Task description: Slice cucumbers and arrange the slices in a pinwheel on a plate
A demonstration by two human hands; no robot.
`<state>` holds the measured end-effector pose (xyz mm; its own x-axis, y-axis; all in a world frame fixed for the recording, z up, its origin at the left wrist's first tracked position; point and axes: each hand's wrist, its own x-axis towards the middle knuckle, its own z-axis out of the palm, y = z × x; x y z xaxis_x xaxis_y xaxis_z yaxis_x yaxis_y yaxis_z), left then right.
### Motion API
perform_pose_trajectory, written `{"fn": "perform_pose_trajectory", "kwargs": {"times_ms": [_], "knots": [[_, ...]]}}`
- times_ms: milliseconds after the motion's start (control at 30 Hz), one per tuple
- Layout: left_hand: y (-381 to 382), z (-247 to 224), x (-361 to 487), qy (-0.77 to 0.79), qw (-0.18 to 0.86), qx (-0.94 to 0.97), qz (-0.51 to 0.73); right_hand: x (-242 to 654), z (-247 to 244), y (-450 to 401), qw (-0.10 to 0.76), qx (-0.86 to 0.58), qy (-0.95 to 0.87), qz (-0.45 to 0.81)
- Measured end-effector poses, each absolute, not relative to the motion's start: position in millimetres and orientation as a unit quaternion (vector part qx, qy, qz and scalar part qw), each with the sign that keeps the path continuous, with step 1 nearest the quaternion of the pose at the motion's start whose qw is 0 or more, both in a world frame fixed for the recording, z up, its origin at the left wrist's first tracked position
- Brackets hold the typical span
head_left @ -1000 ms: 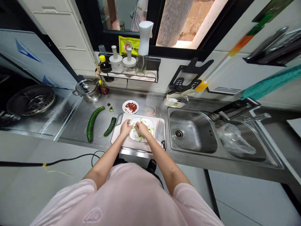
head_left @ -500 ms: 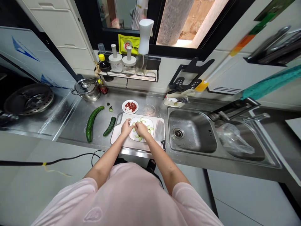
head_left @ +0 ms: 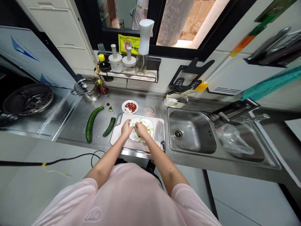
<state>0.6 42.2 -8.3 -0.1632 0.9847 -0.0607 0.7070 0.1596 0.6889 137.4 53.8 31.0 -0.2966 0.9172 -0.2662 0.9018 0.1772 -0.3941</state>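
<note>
My left hand (head_left: 127,129) rests at the left edge of the square white plate (head_left: 135,120), fingers curved around its rim and thumb reaching inward; I cannot tell whether I grip the rim or anything else with it. My right hand (head_left: 140,128) is over the plate, its fingers drawn together and bent down close to my left fingertips; whether a piece is pinched between them I cannot tell.

Pale green-edged cucumber slices (head_left: 150,129) lie in small fanned groups on the plate, beyond, to the right of and just nearer me than my right hand; the plate sits on the cutting board (head_left: 130,144), and the knife (head_left: 159,130) lies on the board to the right of that hand. Beyond my left hand is a small round plate (head_left: 123,110) of chopped red pieces (head_left: 130,107); to its left lie the short cucumber piece (head_left: 109,127) and, farther left, the long cucumber (head_left: 91,124).
</note>
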Motion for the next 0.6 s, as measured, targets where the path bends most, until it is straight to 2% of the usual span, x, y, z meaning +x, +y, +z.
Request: {"fn": "perform_pose_trajectory", "kwargs": {"times_ms": [600], "knots": [[42,-12,4,0.718,0.253,0.59,0.268,136,21,52,0.03,-0.614,-0.756,0.223]]}}
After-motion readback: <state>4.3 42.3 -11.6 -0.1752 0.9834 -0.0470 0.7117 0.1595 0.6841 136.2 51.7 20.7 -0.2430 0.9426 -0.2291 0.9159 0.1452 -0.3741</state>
